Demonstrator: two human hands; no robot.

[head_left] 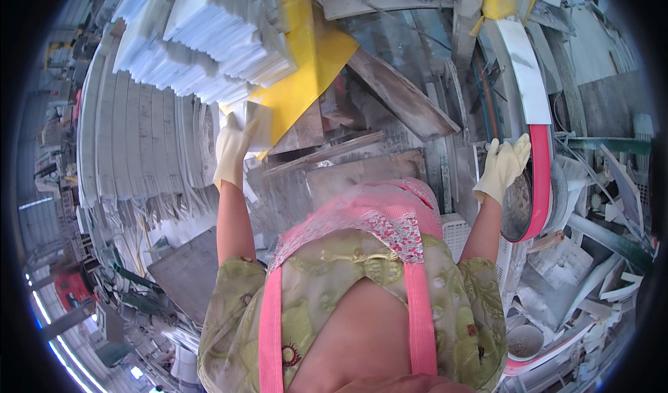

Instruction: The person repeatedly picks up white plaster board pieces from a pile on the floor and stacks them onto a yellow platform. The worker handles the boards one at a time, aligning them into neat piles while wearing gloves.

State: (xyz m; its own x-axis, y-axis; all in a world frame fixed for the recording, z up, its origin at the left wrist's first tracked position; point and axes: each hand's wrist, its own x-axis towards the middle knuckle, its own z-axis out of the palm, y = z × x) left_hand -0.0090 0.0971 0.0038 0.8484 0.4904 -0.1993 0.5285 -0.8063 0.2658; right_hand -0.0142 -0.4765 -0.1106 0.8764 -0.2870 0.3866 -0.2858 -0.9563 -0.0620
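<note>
Apparently midway through handling
Gripping white block [260,125] with left hand [235,148], nothing with spread right hand [502,165] near red belt [540,177]; with white slab [522,62] on belt, slab stack [212,42] remaining.

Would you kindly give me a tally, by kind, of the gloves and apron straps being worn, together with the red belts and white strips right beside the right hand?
Gloves: 2
Apron straps: 2
Red belt: 1
White strip: 1
Total: 6
</note>
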